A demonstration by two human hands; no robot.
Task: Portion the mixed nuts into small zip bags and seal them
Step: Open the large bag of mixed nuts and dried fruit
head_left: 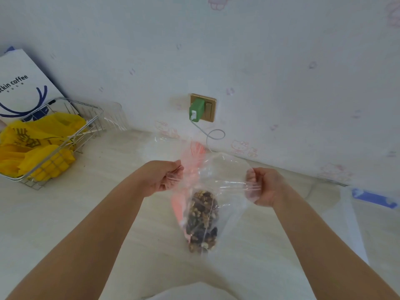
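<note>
You are in a home: cartoon-cat wallpaper [242, 148], a wall socket [208, 108] with green charger [196, 110], a pale worktop [108, 191].

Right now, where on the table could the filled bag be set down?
Bare table lies between the wire basket and the left hand, and along the near left edge. The middle is taken by the bag of nuts that both hands hold; the right hand borders more plastic.

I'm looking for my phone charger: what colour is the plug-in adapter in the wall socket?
Green: the boxy plug-in adapter sits in the gold-framed wall socket, seen in the head view.
</note>
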